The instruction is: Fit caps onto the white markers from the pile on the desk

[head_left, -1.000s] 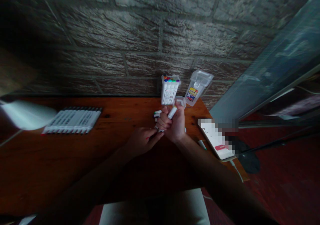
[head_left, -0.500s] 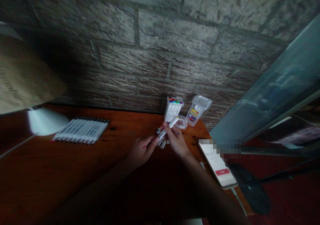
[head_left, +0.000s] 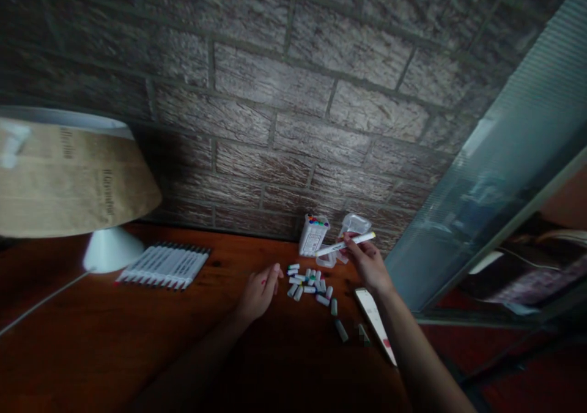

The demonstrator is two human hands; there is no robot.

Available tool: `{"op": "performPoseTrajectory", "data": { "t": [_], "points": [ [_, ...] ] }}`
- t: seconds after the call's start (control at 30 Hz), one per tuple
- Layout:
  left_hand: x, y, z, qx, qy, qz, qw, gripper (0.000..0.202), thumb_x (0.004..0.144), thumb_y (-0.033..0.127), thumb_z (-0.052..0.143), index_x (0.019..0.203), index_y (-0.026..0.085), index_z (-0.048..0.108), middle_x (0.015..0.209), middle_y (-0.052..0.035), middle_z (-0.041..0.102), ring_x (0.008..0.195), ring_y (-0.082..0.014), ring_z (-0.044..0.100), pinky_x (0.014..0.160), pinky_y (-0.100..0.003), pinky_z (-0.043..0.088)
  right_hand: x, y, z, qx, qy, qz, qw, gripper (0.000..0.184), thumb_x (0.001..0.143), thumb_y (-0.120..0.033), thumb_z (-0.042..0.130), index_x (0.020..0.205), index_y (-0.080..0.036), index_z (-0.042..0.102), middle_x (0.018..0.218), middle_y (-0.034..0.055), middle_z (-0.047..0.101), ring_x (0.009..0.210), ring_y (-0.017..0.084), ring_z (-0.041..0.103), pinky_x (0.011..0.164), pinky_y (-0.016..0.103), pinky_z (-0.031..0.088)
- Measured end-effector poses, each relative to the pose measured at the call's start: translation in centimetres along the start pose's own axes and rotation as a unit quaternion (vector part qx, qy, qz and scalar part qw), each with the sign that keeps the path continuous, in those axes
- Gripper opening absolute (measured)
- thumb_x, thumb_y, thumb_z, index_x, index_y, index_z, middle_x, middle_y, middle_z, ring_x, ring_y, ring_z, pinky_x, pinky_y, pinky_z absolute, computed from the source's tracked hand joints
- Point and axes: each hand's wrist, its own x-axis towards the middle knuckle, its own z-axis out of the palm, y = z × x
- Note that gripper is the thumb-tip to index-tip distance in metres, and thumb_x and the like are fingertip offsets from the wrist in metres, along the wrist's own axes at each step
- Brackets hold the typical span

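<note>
My right hand (head_left: 369,265) is closed around a white marker (head_left: 337,246) with a yellow right end. The marker lies nearly level in front of the clear plastic case parts. My left hand (head_left: 257,293) is apart from it, low over the table, fingers curled in and thumb against them; whatever they may hold is hidden. Many short white marker caps (head_left: 309,289) with coloured ends lie scattered to the right of my left hand. Behind them stands a clear box (head_left: 313,235) filled with markers, their coloured ends up.
A row of white markers (head_left: 165,267) lies at left beside a lamp (head_left: 112,251) with a printed shade. A clear case (head_left: 355,222) stands near the stone wall (head_left: 275,82). A phone (head_left: 373,321) lies under my right forearm on the wooden table (head_left: 183,333).
My hands have moved apart. My right hand has carried the marker up and right, away from my left hand, uncovering the caps. The view has also shifted.
</note>
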Motion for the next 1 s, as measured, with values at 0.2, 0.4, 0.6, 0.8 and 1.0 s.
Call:
{"op": "performPoseTrajectory", "data": {
  "t": [0.2,0.4,0.6,0.8,1.0],
  "points": [
    [0.3,0.3,0.4,-0.004,-0.009,0.012,1.000,0.057,0.103,0.056,0.025,0.083,0.020,0.064,0.056,0.0017,0.055,0.057,-0.0173,0.058,0.066,-0.029,0.045,2.7,-5.2,0.0,-0.109,-0.023,-0.093,0.989,0.057,0.057,-0.063,0.088,0.088,-0.018,0.075,0.078,0.0040,0.070,0.070,0.016,0.061,0.066,0.030,0.053],
    [0.0,-0.2,0.0,-0.005,0.004,0.020,1.000,0.058,0.104,0.057,0.023,0.085,0.020,0.063,0.055,0.0024,0.054,0.057,-0.0169,0.059,0.068,-0.029,0.045,8.1,-6.2,2.5,-0.215,-0.012,-0.141,0.966,0.046,0.064,-0.055,0.082,0.087,-0.017,0.070,0.071,0.0026,0.067,0.062,0.015,0.059,0.061,0.031,0.050],
    [0.2,-0.1,0.0,0.000,0.003,0.022,1.000,0.057,0.105,0.054,0.024,0.085,0.020,0.064,0.055,0.0016,0.056,0.058,-0.0172,0.060,0.067,-0.029,0.044,11.2,-4.5,3.3,-0.376,0.016,-0.136,0.916,0.035,0.075,-0.040,0.075,0.101,-0.017,0.069,0.067,0.0001,0.066,0.061,0.014,0.058,0.062,0.026,0.048],
    [0.3,0.3,0.2,-0.002,-0.009,0.033,0.999,0.054,0.105,0.051,0.023,0.087,0.020,0.064,0.056,0.0012,0.056,0.060,-0.0173,0.061,0.066,-0.029,0.045,11.7,-3.1,3.4,-0.453,-0.025,-0.146,0.879,0.022,0.083,-0.037,0.068,0.093,-0.018,0.070,0.065,-0.0002,0.064,0.061,0.013,0.055,0.060,0.025,0.041],
    [0.6,0.1,0.3,-0.007,-0.019,0.037,0.999,0.055,0.105,0.051,0.023,0.088,0.019,0.065,0.056,0.0011,0.056,0.058,-0.0170,0.059,0.065,-0.029,0.044,11.5,-1.9,4.0,-0.528,-0.065,-0.088,0.842,0.027,0.090,-0.033,0.064,0.068,-0.018,0.061,0.065,0.0015,0.061,0.058,0.011,0.049,0.060,0.026,0.036]
  ]
}}
